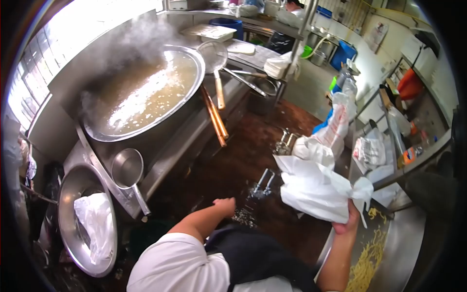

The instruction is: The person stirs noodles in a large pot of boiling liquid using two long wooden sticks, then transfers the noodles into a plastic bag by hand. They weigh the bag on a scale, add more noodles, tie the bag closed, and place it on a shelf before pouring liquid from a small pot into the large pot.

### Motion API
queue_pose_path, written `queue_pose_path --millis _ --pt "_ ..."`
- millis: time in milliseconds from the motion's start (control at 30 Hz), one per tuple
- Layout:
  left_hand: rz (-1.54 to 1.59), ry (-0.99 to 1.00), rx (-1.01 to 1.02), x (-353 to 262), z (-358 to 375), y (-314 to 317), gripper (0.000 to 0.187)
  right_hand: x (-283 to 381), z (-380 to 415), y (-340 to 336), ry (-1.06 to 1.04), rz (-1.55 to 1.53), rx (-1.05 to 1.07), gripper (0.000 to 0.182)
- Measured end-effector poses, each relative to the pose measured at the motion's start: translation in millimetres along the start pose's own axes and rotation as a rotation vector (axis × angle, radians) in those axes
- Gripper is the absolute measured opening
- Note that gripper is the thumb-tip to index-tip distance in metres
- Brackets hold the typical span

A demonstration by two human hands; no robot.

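Observation:
My right hand (346,219) is wrapped round the edge of a white sheet or bag (311,187), which spreads out to the left of it. Yellow noodles (367,260) lie in a metal tray just below that hand. My left hand (224,207) is held in front of my dark apron, its fingers curled; whether anything is in them is too small to tell. Below and beyond it, a metal fitting with two prongs (262,185) is near the brown floor.
A large steaming pan of liquid (146,97) fills the left, with a saucepan (127,168), strainer (212,56) and wooden handles (214,117) beside it. A metal basin (65,221) holds a white bag. Shelves (428,151) line the right. A person (294,6) is partly visible far back.

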State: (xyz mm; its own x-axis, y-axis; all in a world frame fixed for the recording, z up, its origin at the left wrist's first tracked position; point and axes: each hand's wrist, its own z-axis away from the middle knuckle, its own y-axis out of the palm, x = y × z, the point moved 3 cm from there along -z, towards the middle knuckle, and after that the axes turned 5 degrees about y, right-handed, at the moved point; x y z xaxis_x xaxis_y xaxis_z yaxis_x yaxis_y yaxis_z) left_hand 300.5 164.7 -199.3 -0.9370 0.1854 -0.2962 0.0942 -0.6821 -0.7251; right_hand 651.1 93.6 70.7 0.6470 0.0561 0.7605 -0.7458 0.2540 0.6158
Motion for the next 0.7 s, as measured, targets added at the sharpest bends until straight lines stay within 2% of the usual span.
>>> queue_pose_path --millis 33,67,100,167,267,300,367,400,467,500,533,567,600,667,700 --pt "-0.105 -0.128 0.089 17.5 8.3 10.9 0.078 3.0 2.7 5.8 -0.015 0.021 0.001 0.046" --pt "-0.084 -0.204 0.065 27.7 18.4 14.2 0.086 3.5 2.7 2.4 -0.069 0.044 -0.014 0.045" --pt "-0.082 -0.275 0.078 34.3 22.8 16.1 0.084 3.8 -0.8 0.9 -0.069 0.04 -0.01 0.045" --pt "-0.067 -0.227 0.065 50.3 24.7 13.0 0.063 3.1 9.0 0.5 -0.054 0.037 -0.019 0.045" --pt "-0.084 -0.116 0.164 73.3 2.8 22.3 0.033 -7.4 3.2 -0.2 0.011 -0.031 -0.092 0.044" --pt "-0.097 -0.045 0.223 62.3 13.0 9.5 0.03 -10.5 1.9 -1.8 0.032 -0.07 -0.102 0.043" --pt "-0.208 0.111 0.284 72.8 -25.6 41.3 0.028 -8.0 5.4 18.6 -0.036 0.0 -0.092 0.045" --pt "-0.243 0.154 0.299 57.7 -30.0 34.6 0.028 -11.3 3.0 15.3 -0.011 -0.045 -0.116 0.049" --pt "-0.144 0.392 0.135 25.8 -30.2 6.1 0.027 -10.1 5.7 21.3 0.021 -0.097 -0.111 0.052" --pt "-0.173 0.657 -0.031 12.5 -43.7 1.3 0.025 -8.1 7.8 25.9 0.012 -0.12 -0.045 0.048" --pt "0.351 0.49 -0.127 -8.8 -34.8 -23.3 0.022 -7.3 9.8 27.5 -0.007 -0.145 -0.036 0.045" --pt "0.669 0.396 -0.049 -34.0 -26.7 -44.7 0.018 -8.0 11.0 28.5 -0.027 -0.167 -0.026 0.041" --pt "0.893 0.261 0.085 -57.1 -25.6 -58.4 0.021 -9.9 12.6 25.9 -0.058 -0.169 -0.056 0.041" --pt "1.478 0.431 0.47 -96.8 -20.1 -75.7 0.045 -17.4 21.6 15.6 0.032 -0.282 -0.037 0.039" --pt "1.657 0.503 0.573 -125.9 8.7 -104.7 0.055 -21.6 27.3 11.9 0.018 -0.298 -0.072 0.039"
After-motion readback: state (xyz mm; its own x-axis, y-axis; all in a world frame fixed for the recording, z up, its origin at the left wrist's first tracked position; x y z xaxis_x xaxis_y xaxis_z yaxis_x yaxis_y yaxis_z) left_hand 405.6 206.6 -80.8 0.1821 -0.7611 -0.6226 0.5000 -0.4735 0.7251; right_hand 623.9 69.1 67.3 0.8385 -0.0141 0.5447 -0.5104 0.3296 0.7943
